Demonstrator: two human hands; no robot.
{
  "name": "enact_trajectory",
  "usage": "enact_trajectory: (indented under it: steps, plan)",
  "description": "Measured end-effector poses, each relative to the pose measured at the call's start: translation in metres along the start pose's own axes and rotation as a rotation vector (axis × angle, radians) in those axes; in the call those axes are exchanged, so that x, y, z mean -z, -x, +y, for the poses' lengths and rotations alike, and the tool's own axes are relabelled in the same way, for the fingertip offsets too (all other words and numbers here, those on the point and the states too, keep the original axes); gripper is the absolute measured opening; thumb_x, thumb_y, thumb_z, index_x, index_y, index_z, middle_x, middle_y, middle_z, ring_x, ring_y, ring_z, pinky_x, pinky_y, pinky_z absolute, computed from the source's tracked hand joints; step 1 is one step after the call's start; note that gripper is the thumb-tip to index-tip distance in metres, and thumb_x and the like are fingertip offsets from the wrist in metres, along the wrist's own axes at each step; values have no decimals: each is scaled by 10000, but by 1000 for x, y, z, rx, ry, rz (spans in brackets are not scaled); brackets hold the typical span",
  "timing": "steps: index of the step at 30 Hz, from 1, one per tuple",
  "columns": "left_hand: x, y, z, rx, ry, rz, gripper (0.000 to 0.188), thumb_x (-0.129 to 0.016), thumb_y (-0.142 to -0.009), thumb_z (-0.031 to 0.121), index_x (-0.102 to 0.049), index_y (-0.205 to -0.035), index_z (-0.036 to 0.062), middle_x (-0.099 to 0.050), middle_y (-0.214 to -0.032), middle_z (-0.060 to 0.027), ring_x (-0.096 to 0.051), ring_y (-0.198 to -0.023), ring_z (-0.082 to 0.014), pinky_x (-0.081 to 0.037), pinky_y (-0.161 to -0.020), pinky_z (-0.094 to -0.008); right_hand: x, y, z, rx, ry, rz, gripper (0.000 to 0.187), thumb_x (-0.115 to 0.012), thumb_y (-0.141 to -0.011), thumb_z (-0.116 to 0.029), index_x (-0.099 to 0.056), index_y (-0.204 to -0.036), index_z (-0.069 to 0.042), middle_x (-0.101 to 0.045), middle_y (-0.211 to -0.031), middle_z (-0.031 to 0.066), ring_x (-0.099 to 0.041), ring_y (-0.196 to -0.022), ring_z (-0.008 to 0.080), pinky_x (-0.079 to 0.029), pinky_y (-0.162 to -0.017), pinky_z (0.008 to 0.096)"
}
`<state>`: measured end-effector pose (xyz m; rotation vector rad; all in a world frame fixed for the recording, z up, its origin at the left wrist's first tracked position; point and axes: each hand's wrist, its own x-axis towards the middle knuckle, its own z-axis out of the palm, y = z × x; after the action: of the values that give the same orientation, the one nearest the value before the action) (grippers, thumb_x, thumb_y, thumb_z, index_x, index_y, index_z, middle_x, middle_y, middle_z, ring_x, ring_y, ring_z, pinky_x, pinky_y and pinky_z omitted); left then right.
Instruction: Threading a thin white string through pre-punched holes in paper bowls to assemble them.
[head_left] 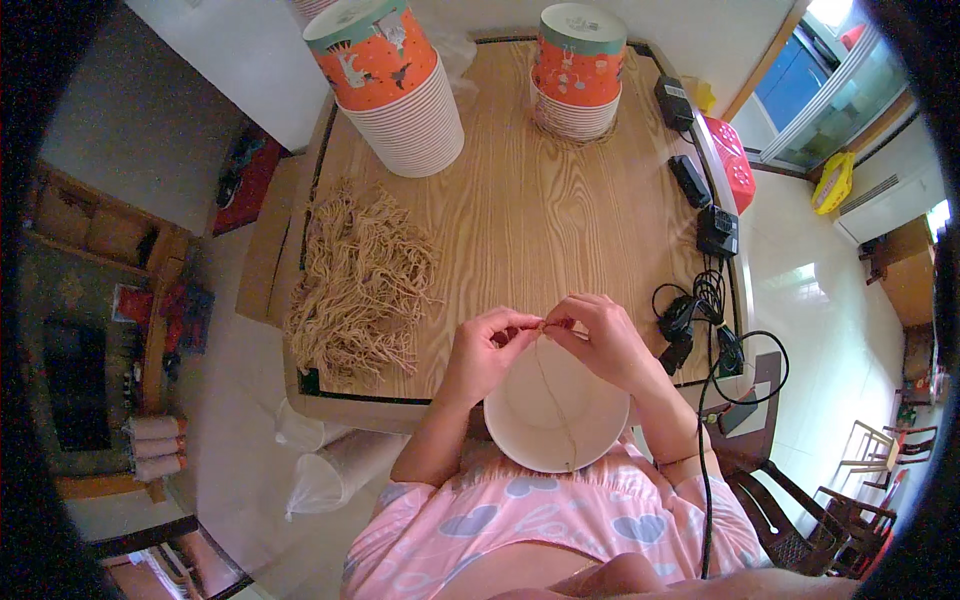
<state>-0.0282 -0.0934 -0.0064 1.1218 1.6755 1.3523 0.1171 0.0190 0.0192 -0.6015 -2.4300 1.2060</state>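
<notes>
Pink, heart-printed cloth garment (545, 515), toward six o'clock. White, round, deep tub (512, 405), five o'clock. Left hand (483, 345) and right hand (603, 337): grips pinching thin, tan, twisted cord (546, 378) at tub's twelve-o'clock rim.

A wooden table (490, 220) with swirly lines stands on a shiny, pale floor (820, 335). Behind the table is a white wall (690, 30), and past its back right corner is a big glass panel (880, 110). Brown wooden shelves (170, 275) are left of the table, and brown chairs (790, 515) and bright light spots (800, 277) are on its right.
</notes>
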Motion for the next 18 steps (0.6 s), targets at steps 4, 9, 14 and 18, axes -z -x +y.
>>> enact_trajectory:
  steps: [4,9,14,18]
  plan:
    - [-1,1,-2,-2,3,24,121,-654,-773,18,-675,-892,25,-640,-786,-35,-560,-639,-70,-436,-558,-198,-1,0,1,-1,22,4,108,-633,-765,-116,-608,-819,-26,-600,-738,103,-593,-701,256,-456,-663,335]
    - [-3,2,-2,-16,-14,55,123,-657,-766,17,-676,-888,26,-639,-781,-45,-560,-632,-79,-436,-551,-205,0,-1,1,9,36,0,110,-633,-762,-116,-603,-814,-23,-597,-734,106,-590,-696,262,-456,-660,338]
    - [-4,2,1,-45,-78,87,125,-663,-758,19,-674,-882,25,-637,-775,-57,-565,-629,-94,-441,-552,-213,-1,-1,2,31,46,7,109,-633,-760,-115,-599,-805,-22,-594,-729,105,-588,-689,264,-455,-652,338]
    - [-3,3,8,-89,-165,90,132,-669,-737,5,-673,-868,25,-646,-793,-72,-599,-692,-134,-474,-594,-237,0,-2,2,52,71,2,106,-619,-765,-132,-601,-803,-35,-595,-727,105,-586,-703,278,-456,-645,361]
